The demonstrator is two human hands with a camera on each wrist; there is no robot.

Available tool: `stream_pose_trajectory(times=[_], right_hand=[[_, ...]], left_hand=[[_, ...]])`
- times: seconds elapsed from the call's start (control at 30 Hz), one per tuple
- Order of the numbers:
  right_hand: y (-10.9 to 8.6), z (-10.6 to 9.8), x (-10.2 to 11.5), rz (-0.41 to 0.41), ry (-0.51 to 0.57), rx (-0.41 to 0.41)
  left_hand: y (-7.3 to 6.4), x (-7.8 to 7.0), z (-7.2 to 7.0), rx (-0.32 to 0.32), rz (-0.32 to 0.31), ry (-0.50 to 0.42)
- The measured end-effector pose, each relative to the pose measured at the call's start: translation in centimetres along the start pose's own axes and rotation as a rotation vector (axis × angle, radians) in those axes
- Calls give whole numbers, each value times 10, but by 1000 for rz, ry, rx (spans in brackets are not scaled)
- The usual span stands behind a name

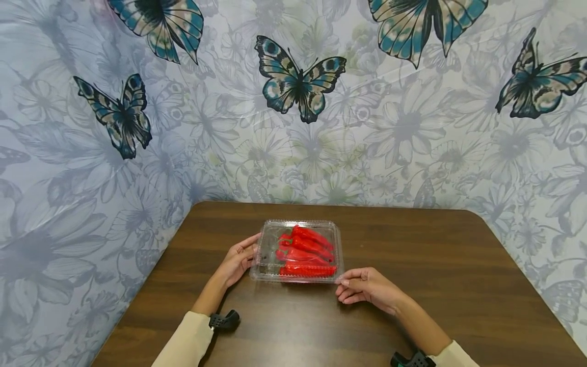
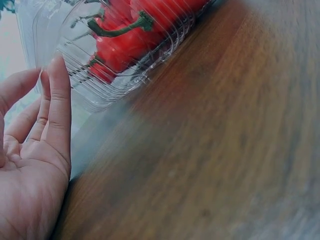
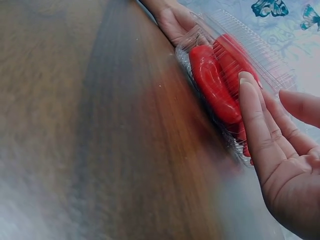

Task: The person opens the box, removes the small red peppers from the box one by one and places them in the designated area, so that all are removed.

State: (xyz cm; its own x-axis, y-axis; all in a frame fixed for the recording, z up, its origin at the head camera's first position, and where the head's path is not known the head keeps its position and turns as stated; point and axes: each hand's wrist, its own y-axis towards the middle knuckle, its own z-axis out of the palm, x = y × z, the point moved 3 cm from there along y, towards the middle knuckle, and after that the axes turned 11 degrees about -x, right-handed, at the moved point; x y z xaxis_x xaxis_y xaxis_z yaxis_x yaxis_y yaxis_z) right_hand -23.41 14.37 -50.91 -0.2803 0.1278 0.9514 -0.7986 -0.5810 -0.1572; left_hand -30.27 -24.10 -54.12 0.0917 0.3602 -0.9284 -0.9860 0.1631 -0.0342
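Observation:
A clear plastic clamshell box (image 1: 270, 250) with several red peppers (image 1: 307, 244) inside sits between my two hands over the table's middle. At its left side is my left hand (image 1: 238, 261), with fingers stretched out and their tips touching the box edge. The left wrist view shows the thumb tip close to the fingers by the rim, and a green pepper stem (image 2: 117, 29) through the plastic. My right hand (image 1: 367, 289) is at the near right corner. In the right wrist view its straight fingers (image 3: 260, 125) lie against the box's side, with the thumb apart from them.
The brown wooden table (image 1: 435, 244) extends around the box on all sides. Behind it hangs a floral cloth backdrop (image 1: 321, 163) with printed butterflies. A black band (image 1: 224, 320) is on the left wrist, and another band (image 1: 412, 360) is on the right.

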Motion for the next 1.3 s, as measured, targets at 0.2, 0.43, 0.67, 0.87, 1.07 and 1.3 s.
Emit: stream_pose_trajectory(times=[0.2, 0.43, 0.67, 0.87, 1.07, 1.3], right_hand=[[2, 0, -2, 0, 11, -5], [3, 2, -3, -27, 41, 1], [4, 0, -4, -25, 63, -20], [4, -3, -4, -8, 65, -63], [5, -3, -4, -22, 61, -72], [6, -1, -6, -54, 32, -103]], left_hand=[[0, 1, -1, 4, 3, 28], [1, 0, 0, 2, 4, 50], [1, -2, 0, 9, 9, 15], [0, -3, 1, 22, 13, 1], [-1, -3, 1, 12, 6, 3], [-1, -2, 1, -8, -6, 10]])
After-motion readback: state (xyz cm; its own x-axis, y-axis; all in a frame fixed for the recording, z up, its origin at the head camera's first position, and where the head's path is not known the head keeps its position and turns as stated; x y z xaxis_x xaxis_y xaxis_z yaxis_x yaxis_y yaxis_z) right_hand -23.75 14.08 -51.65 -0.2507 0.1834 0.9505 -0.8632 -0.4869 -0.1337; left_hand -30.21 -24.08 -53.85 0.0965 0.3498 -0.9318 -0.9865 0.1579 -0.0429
